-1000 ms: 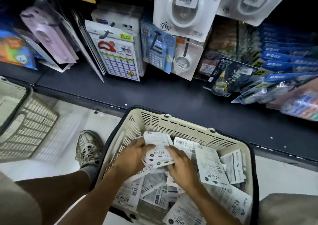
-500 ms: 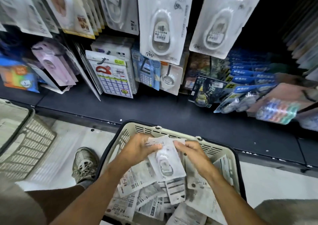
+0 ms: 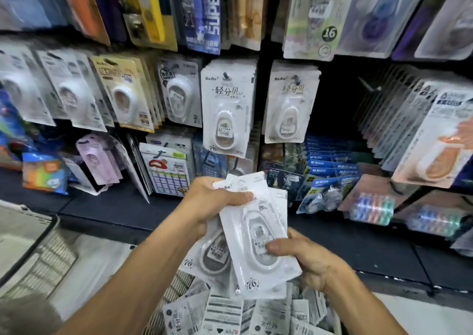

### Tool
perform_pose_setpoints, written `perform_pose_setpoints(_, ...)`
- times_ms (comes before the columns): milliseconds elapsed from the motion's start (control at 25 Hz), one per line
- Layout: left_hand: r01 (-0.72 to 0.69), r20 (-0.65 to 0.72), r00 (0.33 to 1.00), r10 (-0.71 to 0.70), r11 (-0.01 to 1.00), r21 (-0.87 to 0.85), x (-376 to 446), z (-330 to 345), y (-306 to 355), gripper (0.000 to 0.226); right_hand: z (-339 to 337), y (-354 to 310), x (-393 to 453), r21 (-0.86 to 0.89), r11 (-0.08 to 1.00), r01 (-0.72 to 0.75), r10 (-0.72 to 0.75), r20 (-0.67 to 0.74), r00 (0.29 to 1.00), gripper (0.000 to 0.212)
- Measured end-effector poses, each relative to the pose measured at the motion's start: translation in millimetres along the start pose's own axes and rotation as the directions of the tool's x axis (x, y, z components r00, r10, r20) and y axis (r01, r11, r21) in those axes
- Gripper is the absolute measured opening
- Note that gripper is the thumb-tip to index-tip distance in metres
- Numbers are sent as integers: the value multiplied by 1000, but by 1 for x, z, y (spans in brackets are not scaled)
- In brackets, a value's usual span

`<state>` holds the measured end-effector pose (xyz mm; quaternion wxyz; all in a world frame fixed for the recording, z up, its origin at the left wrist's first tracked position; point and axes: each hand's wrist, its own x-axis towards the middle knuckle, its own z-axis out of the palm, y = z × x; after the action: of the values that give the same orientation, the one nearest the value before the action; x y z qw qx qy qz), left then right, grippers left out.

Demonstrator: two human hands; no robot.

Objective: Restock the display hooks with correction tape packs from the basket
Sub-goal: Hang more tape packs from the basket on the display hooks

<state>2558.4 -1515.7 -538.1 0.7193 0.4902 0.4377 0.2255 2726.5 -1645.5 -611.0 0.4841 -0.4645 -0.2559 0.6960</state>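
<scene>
A: We see the display wall filling the upper frame, with matching white correction tape packs on hooks at centre. Low in the frame is the cream basket, more packs lying loose inside.

B: We hold a fanned bunch of correction tape packs above it, mid-frame. Our left hand grips the top edges, thumb curled over the front. Our right hand pinches the front pack's lower right side, thumb on its blister.
</scene>
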Motion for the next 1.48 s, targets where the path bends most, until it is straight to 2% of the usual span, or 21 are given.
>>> perform_pose_setpoints(80, 1, -56, 998, -2, 1000, -2, -3, 6, 5, 27, 16, 7, -2, 126, 992, 14, -9, -39, 999, 67)
perform_pose_setpoints(160, -18, -89, 996, 17, 1000, -4, -5, 6, 11, 31, 29, 7, -1, 190, 979, 71, -46, -129, 990, 63)
perform_pose_setpoints(240, -4, -75, 997, 1, 999, -37, -7, -1, 22, 55, 37, -3, -1, 195, 972, 132, -91, -207, 974, 57)
perform_pose_setpoints(320, 86, 90, 993, -80, 994, -65, -9, -6, 39, 68, 39, -23, -6, 191, 960, 203, -145, -278, 949, 34)
perform_pose_setpoints(360, 91, 199, 976, -85, 996, -22, -13, -6, 47, 65, 39, -34, -11, 190, 952, 242, -174, -314, 933, 20)
perform_pose_setpoints(400, 55, 297, 953, -66, 997, 45, -15, -5, 50, 63, 38, -44, -16, 183, 946, 269, -197, -335, 921, 15)
perform_pose_setpoints(480, -44, 356, 935, -1, 992, 117, -18, -2, 50, 72, 37, -63, -23, 153, 937, 313, -250, -330, 910, 25)
perform_pose_setpoints(560, -82, 319, 945, 70, 996, 26, -21, 3, 48, 76, 45, -79, -28, 97, 925, 367, -318, -329, 889, 42)
perform_pose_setpoints(720, -158, 269, 945, 184, 981, -116, -22, 12, 56, 87, 62, -103, -31, 11, 844, 537, -490, -393, 778, 39)
perform_pose_setpoints(920, -154, 363, 915, 176, 984, -89, -23, 17, 58, 104, 66, -112, -36, -60, 785, 617, -561, -492, 666, 33)
perform_pose_setpoints(1120, -158, 362, 917, 166, 986, -51, -33, 3, 77, 114, 66, -119, -36, -104, 713, 694, -636, -513, 577, 43)
perform_pose_setpoints(1200, -208, 304, 927, 219, 976, -69, -37, -12, 90, 111, 61, -121, -38, -180, 694, 697, -663, -537, 521, 40)
perform_pose_setpoints(1320, -350, 170, 917, 361, 932, -88, -37, -29, 102, 91, 48, -126, -42, -325, 725, 607, -657, -592, 467, 35)
perform_pose_setpoints(1400, -401, 97, 908, 408, 912, -90, -35, -29, 100, 90, 46, -126, -42, -413, 732, 542, -663, -618, 423, 32)
perform_pose_setpoints(1480, -428, 65, 898, 435, 898, -104, -33, -24, 95, 94, 50, -123, -41, -468, 722, 509, -676, -633, 377, 42)
